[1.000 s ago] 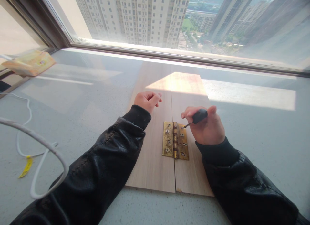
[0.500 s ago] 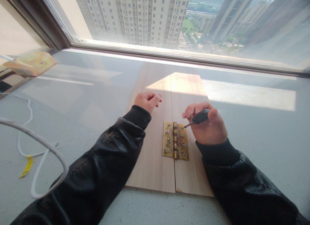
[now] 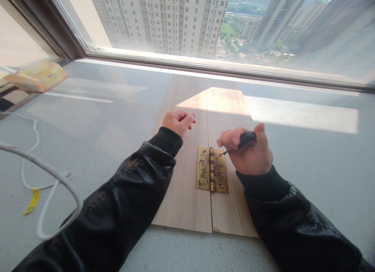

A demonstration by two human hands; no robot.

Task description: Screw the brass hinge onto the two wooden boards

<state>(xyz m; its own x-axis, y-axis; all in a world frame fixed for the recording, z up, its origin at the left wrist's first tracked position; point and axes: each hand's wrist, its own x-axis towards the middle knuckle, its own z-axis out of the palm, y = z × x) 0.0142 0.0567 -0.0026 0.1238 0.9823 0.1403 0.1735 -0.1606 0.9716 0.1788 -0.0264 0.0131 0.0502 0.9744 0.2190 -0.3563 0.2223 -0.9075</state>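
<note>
My right hand (image 3: 247,153) grips a screwdriver (image 3: 247,138) by its black handle. The slanted tip meets the upper-right screw of a brass-coloured hinge (image 3: 212,170). Several cross-head screws sit in both leaves of this hinge, which spans the seam between the left wooden board (image 3: 184,201) and the right wooden board (image 3: 231,213). Over the left board, beyond the hinge, my left hand (image 3: 178,122) is loosely curled with the thumb against the fingers. Whatever lies inside that curl, if anything, is hidden.
Both boards lie on a speckled pale sill (image 3: 117,115) below a window frame (image 3: 205,70). At the left are a white cable (image 3: 67,182) with a yellow tag (image 3: 32,201) and a tissue-pack-like packet (image 3: 39,76). Sunlight falls across the boards' far part.
My right hand has turned around the screwdriver, its fingers curling in and thumb lifting, while the handle has shifted slightly. The tip stays at the same screw. My left hand has not moved.
</note>
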